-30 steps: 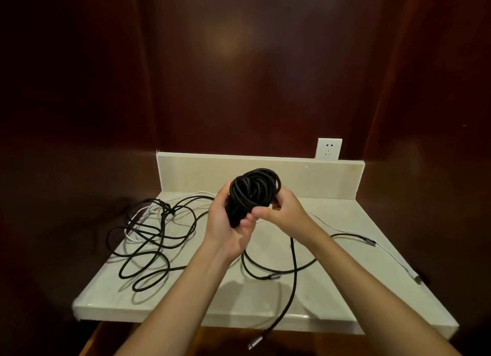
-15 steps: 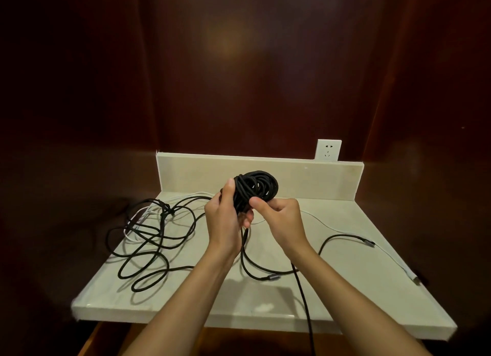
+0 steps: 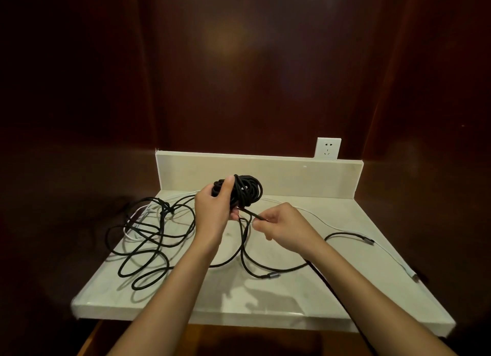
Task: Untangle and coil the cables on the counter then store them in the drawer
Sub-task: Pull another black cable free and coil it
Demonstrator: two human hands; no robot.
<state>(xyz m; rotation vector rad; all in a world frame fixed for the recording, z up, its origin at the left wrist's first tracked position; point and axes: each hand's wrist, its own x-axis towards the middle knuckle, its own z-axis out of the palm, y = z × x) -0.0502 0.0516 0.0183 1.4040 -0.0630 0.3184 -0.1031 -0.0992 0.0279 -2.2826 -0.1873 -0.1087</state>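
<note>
My left hand (image 3: pixel 214 215) grips a thick coil of black cable (image 3: pixel 245 192) above the pale counter (image 3: pixel 279 289), thumb across the coil's front. My right hand (image 3: pixel 281 227) pinches the loose strand (image 3: pixel 251 213) that leads out of the coil, just to the coil's lower right. From there the strand drops to the counter and runs toward the front edge under my right forearm. A tangle of black and white cables (image 3: pixel 151 231) lies spread over the counter's left half. A white cable (image 3: pixel 345 229) runs along the right side to a plug (image 3: pixel 414 277) near the right edge.
A low pale backsplash (image 3: pixel 292 175) closes the counter's rear, with a white wall socket (image 3: pixel 328 148) above it at the right. Dark wood panels surround the niche. A black cable end with a metal plug (image 3: pixel 369 240) lies on the right half. No drawer is in view.
The coil has dropped lower and tilted back toward the backsplash. My right hand has left the coil and slid down to the right along the loose strand, drawing it out.
</note>
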